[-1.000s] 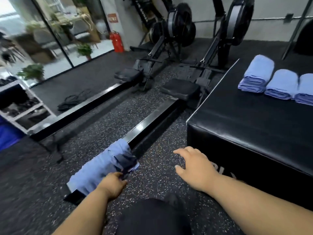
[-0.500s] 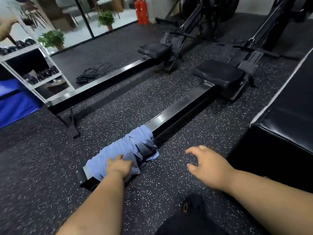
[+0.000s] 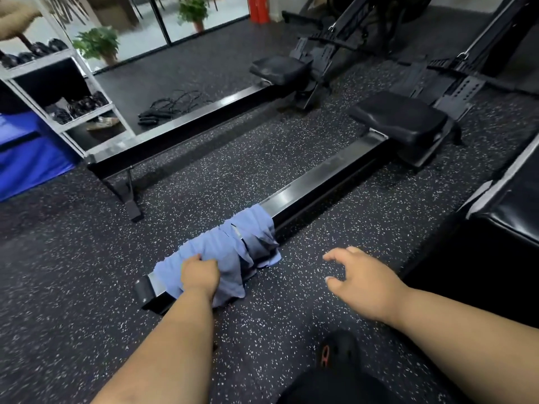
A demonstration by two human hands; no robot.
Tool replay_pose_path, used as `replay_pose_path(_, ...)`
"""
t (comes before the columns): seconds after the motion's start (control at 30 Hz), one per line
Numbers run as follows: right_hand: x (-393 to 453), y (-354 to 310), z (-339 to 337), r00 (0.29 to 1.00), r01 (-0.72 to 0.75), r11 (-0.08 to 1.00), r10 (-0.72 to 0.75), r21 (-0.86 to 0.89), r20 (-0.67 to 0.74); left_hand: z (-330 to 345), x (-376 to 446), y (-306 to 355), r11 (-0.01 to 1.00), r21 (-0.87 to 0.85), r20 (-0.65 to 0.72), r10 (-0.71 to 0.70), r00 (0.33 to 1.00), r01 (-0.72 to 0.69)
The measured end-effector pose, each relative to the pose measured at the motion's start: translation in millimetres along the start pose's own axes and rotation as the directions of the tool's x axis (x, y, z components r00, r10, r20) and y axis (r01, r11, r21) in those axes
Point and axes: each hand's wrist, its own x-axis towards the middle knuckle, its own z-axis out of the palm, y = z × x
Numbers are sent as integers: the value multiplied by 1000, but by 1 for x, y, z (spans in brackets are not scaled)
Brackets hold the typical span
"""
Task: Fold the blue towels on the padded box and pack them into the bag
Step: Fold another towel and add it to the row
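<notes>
A crumpled blue towel [image 3: 233,246] lies draped over the near end of a black rowing-machine rail [image 3: 318,188]. My left hand [image 3: 199,274] grips the towel at its near end, fingers curled into the cloth. My right hand [image 3: 360,282] hovers above the speckled floor to the right of the towel, fingers spread and loosely bent, holding nothing. The black padded box [image 3: 513,208] shows only as a corner at the right edge. No bag and no folded towels are in view.
A second rowing machine [image 3: 204,112] runs parallel further back, with jump ropes [image 3: 169,107] on the floor behind it. A white shelf rack [image 3: 58,91] and a blue mat [image 3: 26,153] stand at the left. My dark shoe [image 3: 338,349] is at the bottom.
The view has swung left and down, so the folded towels on the box have left the frame. My left hand has closed on the draped towel. My right hand has stayed beside it.
</notes>
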Motion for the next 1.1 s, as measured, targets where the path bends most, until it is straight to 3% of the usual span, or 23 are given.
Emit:
replay_pose_path(0.13,-12,-7,-8,999,-12,1000,13,13,-34,-25,-49,39,922,-387,52,45,998,-21)
replay_pose_path(0.3,-39,-13,-27,991,-42,988,60,146,-120,-70,-101,82,862,-471,122,274,954,-187)
replay_pose_path(0.53,-97,-18,-54,972,-28,927,114,375,-207,-152,-206,158,667,-661,48,496,867,-345)
replay_pose_path(0.67,-138,-24,-69,962,4,853,139,522,-235,-182,-278,190,495,-787,75,670,739,-368)
replay_pose_path(0.8,-184,-22,-94,946,35,791,170,611,-275,-193,-345,219,410,-871,193,792,580,-270)
replay_pose_path(0.93,-232,-4,-115,917,53,671,261,739,-303,-184,-422,238,417,-889,315,857,408,-189)
replay_pose_path(1.1,-304,37,-128,896,-89,442,427,893,-122,-158,-509,245,480,-877,458,856,240,-38)
